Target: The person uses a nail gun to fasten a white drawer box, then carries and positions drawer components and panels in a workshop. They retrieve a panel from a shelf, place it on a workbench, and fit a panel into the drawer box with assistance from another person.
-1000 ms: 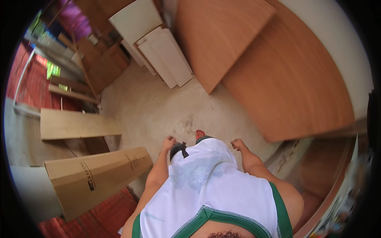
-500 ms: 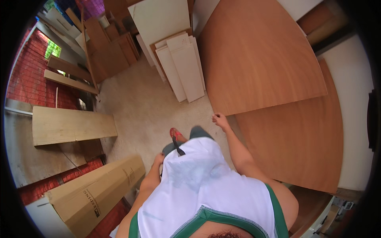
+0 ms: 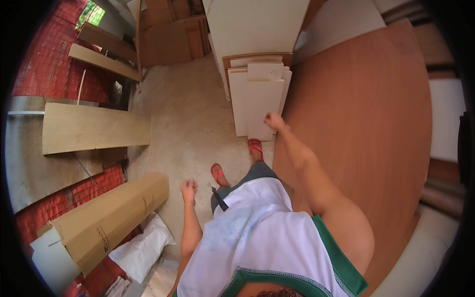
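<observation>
My right hand [image 3: 274,121] is raised ahead of me, its fingers curled in with nothing showing in them. In the picture it overlaps the stack of white boards [image 3: 263,104] leaning upright against a larger pale panel [image 3: 255,27]. Right beside that arm stands a large reddish-brown wood panel [image 3: 361,109]. Low on the other side, my left hand [image 3: 189,190] hangs over the concrete floor, fingers loosely bent and somewhat apart, slightly blurred, holding nothing. A long brown cardboard box [image 3: 114,218] lies to its left.
Concrete floor [image 3: 180,114] runs ahead between the stacks. On the left, a light wood board [image 3: 94,127] juts out near red mesh-covered sheeting [image 3: 47,59]. A white sack [image 3: 143,247] lies beside the box. Brown boards [image 3: 166,44] lean at the far end.
I have stepped forward and the view has turned right. My right hand has moved from the brown panel's edge to before the white boards. My left hand has swung out from my side.
</observation>
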`<state>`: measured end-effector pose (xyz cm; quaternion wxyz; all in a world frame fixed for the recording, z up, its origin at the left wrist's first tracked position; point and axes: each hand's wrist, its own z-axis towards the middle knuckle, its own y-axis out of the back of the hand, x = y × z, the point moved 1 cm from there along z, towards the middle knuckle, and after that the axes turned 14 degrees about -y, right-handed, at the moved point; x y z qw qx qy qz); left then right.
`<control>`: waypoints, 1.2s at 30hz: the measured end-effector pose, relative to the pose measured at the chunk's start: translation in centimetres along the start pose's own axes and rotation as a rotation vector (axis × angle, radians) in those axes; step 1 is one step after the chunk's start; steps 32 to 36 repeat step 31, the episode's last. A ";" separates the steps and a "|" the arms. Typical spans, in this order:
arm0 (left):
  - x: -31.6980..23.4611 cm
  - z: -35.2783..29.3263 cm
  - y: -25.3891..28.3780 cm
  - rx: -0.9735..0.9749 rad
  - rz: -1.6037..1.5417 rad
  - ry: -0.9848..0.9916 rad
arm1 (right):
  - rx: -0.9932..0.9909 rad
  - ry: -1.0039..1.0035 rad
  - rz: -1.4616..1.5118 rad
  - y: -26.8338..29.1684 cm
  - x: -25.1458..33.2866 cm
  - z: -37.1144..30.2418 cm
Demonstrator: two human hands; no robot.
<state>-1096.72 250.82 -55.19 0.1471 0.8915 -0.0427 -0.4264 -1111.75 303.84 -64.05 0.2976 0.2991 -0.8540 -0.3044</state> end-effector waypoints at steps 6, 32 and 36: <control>5.8 -10.9 -3.3 0.202 0.192 0.401 | -0.573 0.184 -0.201 12.2 10.8 13.8; 3.6 -10.3 -13.8 0.131 0.088 0.216 | -0.312 0.416 -0.085 9.7 6.6 -5.3; 3.6 -10.3 -13.8 0.131 0.088 0.216 | -0.312 0.416 -0.085 9.7 6.6 -5.3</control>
